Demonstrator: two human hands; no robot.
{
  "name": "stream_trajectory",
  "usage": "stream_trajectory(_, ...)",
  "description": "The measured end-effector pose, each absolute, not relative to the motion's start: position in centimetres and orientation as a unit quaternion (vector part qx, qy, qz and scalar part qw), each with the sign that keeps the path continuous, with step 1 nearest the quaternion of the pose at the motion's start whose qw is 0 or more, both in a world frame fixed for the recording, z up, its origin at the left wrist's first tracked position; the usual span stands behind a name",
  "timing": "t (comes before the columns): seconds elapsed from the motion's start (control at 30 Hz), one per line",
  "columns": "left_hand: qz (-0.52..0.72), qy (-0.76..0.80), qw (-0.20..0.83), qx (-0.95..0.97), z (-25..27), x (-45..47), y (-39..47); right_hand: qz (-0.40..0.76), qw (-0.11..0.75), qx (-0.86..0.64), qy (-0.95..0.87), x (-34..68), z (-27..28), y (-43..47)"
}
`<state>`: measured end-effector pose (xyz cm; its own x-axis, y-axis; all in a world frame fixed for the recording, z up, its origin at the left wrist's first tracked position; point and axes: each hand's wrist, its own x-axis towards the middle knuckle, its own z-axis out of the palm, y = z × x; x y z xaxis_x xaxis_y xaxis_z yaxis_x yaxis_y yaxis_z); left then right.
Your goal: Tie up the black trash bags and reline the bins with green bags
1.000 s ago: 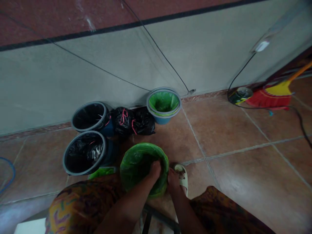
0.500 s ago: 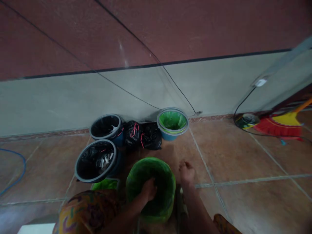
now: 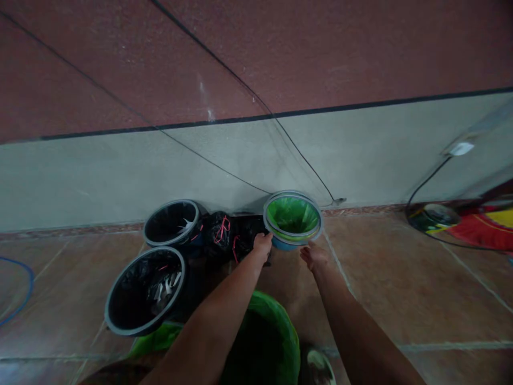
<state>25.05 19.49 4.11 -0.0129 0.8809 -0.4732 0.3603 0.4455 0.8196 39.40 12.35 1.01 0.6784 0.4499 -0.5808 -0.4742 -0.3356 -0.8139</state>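
By the wall stands a stack of nested grey-rimmed bins [image 3: 276, 199], the top one lined with a green bag [image 3: 294, 214]. My left hand [image 3: 262, 246] is at the stack's left front rim, fingers apart; whether it touches the rim is unclear. Just below the right front rim, my right hand [image 3: 315, 254] is open, fingers spread. Between my forearms, close to me, sits a larger bin covered with a green bag [image 3: 290, 331], partly hidden by my left arm. Black tied garbage bags [image 3: 216, 235] with pink drawstrings lie left of the stack.
Two bins lined with black bags, a rear bin [image 3: 170, 222] and a front bin [image 3: 132, 291] holding white scraps, stand at the left. Cables [image 3: 296, 144] run down the wall. A blue hose [image 3: 30, 289] lies far left. A red and yellow object [image 3: 481, 230] is at far right.
My left hand has come out of the large green-lined bin and stretched forward to the nested bins. My right hand has also moved forward to them and opened. The view has shifted slightly.
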Motion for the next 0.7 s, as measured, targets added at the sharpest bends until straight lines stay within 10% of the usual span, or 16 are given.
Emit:
stream_trajectory(0.4,0.261,0.654,0.577,0.413,3.8,27.1,18.7,0.392,0.569,-0.722,0.041,38.1,2.2,10.9)
stream_trajectory(0.7,0.252,0.589,0.622,0.451,9.6,10.2,6.8,0.31,0.586,-0.746,-0.058,33.8,4.9,-2.5)
